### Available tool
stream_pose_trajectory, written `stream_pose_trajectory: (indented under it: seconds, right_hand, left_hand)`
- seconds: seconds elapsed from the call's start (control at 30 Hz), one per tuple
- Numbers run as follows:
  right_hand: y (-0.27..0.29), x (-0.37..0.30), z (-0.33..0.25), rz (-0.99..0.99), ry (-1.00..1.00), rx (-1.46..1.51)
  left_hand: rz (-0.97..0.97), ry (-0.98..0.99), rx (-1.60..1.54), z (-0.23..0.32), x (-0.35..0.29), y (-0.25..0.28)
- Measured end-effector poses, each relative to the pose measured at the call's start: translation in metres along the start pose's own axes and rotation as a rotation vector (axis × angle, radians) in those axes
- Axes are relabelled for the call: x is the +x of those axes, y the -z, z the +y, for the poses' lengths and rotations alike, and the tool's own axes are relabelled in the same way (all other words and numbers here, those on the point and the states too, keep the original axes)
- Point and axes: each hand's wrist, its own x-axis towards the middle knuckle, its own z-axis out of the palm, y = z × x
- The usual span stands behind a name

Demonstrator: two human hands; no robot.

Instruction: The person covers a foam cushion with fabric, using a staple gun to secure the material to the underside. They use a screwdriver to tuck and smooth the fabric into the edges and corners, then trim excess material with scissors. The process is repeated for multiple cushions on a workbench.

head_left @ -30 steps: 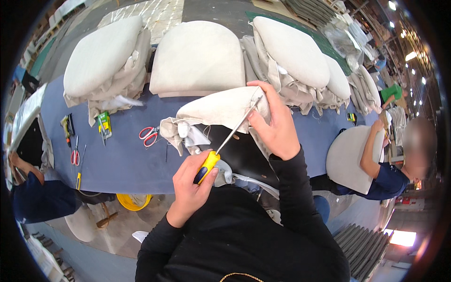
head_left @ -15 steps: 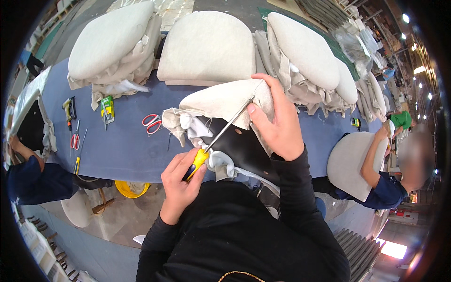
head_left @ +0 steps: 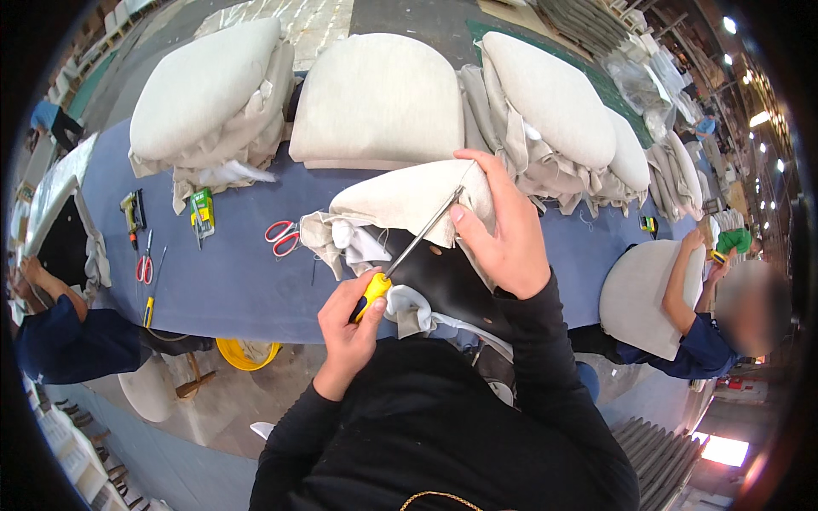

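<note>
My left hand (head_left: 348, 330) is closed round the yellow handle of a screwdriver (head_left: 423, 233). Its long metal shaft slants up to the right, with the tip at the cream cover near my right thumb. The fingers of my right hand (head_left: 513, 234) wrap over the corner of a fabric-covered seat cushion (head_left: 396, 194), pinching the cover with the thumb. This cushion is tilted, and its black underside board (head_left: 436, 279) faces me. Loose cover fabric and white padding (head_left: 362, 244) bunch along its left and lower edges.
On the blue table (head_left: 230, 285) lie red-handled scissors (head_left: 282, 238), a second pair (head_left: 145, 269), a staple gun (head_left: 133, 211) and a green-yellow pack (head_left: 203, 213). Cushions (head_left: 379, 102) are stacked behind. A yellow bucket (head_left: 247, 363) is below. Co-workers handle cushions at both sides.
In the picture, my left hand and the screwdriver have shifted slightly right, while the cushion and right hand sit slightly lower. The whole view has moved a little. Both grips remain.
</note>
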Motion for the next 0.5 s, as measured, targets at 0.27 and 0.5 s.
stream_pose_trajectory:
  seconds: [0.27, 0.5]
  right_hand:
    - [0.008, -0.006, 0.010, 0.005, 0.005, 0.024]
    - [0.015, -0.011, 0.017, 0.053, 0.011, -0.004]
  left_hand:
    - [-0.400, 0.520, -0.934, -0.026, -0.009, -0.019]
    - [-0.179, 0.136, -0.397, -0.036, -0.007, -0.047]
